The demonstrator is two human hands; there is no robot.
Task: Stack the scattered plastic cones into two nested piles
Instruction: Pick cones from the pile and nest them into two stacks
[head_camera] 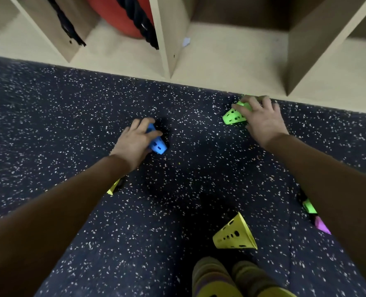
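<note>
Blue cone (pixel 157 142) and green cone (pixel 234 116), both perforated plastic, each gripped.

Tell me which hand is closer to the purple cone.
Right. The right hand, gripping a green cone, is beyond the purple cone; the left hand, holding a blue cone, is much farther off to its left.

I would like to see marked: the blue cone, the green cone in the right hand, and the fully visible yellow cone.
blue cone (pixel 157 145): head view, holed side wall.
green cone (pixel 233 117): head view, holed side wall.
yellow cone (pixel 234 235): head view, middle of side wall.
</note>
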